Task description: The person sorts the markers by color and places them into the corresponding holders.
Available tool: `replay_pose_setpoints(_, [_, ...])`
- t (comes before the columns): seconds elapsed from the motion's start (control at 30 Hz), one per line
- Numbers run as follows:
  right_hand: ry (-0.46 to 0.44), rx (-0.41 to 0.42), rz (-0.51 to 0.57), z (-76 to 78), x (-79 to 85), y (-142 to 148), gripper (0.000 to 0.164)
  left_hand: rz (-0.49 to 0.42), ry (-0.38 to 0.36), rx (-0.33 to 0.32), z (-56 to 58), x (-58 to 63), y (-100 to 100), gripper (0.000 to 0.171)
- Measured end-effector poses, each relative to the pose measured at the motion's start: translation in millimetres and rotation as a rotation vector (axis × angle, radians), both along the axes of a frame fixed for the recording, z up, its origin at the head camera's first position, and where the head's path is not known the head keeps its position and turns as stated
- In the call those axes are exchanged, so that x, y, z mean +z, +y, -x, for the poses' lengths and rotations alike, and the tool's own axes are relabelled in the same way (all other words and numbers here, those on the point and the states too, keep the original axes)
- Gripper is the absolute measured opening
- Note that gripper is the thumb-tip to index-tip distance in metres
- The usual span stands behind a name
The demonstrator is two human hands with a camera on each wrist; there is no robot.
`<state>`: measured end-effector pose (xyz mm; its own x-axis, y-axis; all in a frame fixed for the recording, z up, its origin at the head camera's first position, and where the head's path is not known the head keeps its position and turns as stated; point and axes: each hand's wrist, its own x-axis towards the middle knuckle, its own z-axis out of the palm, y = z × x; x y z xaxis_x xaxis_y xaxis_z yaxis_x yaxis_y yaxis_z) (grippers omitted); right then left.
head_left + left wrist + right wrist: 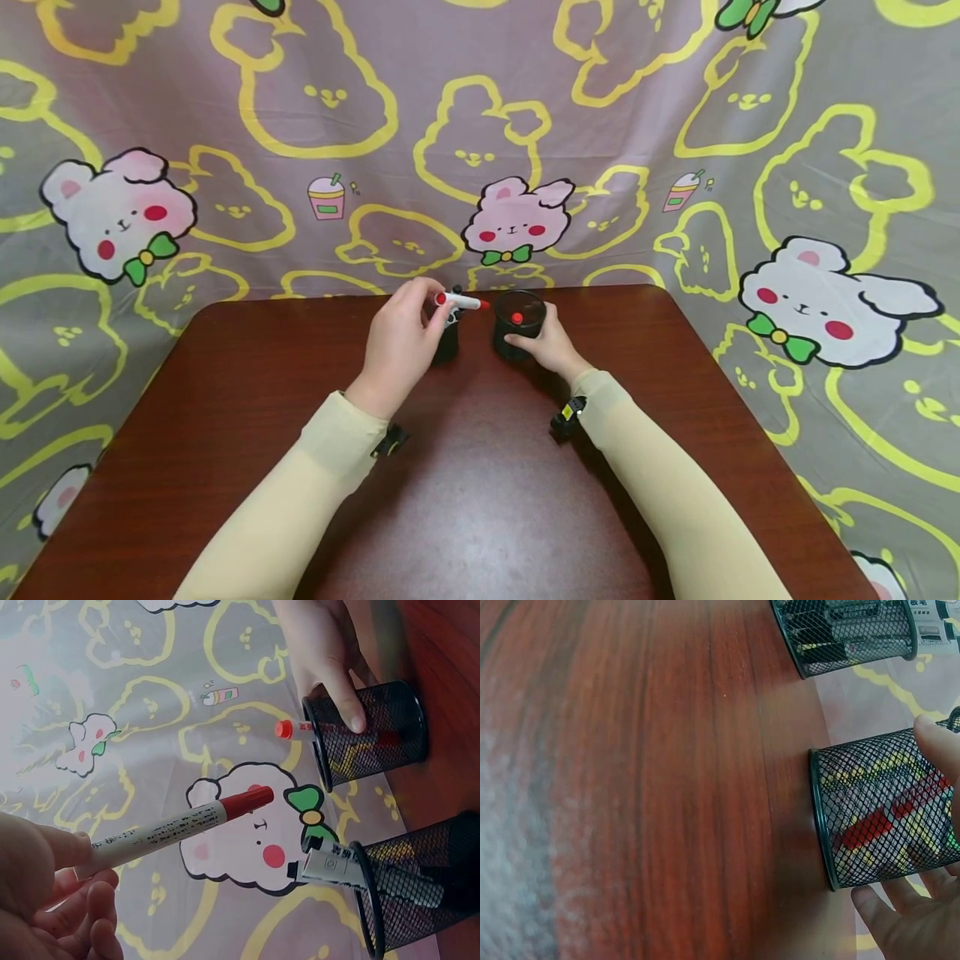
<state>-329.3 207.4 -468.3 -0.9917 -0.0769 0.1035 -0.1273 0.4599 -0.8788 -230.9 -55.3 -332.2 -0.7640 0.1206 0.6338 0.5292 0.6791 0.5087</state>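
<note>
My left hand (399, 343) pinches a white marker (161, 834) with a red cap, held in the air and pointing toward the right-hand pen cup. That black mesh pen cup (504, 342) stands upright on the table, and my right hand (553, 343) grips its side. Inside it leans another red marker (283, 730), its red end above the rim. Beside my left hand is a second mesh pen cup (420, 877), partly hidden by that hand in the head view. White markers with black ends (337, 868) stick out of it.
Both cups stand near the far edge of a brown wooden table (465, 467). Behind and along the sides hangs a patterned cloth (480, 133) with cartoon bears and bunnies. A small black camera is strapped to each wrist.
</note>
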Motion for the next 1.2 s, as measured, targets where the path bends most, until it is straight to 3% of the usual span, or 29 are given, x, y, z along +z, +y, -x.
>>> replay_pose_setpoints(0.27, [0.003,-0.002,0.005,0.5,-0.2,-0.6,0.085,0.040,0.005,-0.014,7.5,-3.0,13.1,0.022])
replay_pose_setpoints(0.8, [0.002,-0.004,0.011,0.5,-1.3,-0.5,0.084,0.143,0.099,-0.070,20.1,-20.4,32.2,0.023])
replay_pose_setpoints(1.2, [0.012,0.000,0.015,0.9,-1.7,-1.1,0.085,0.137,0.092,-0.053,29.6,-33.4,43.5,0.019])
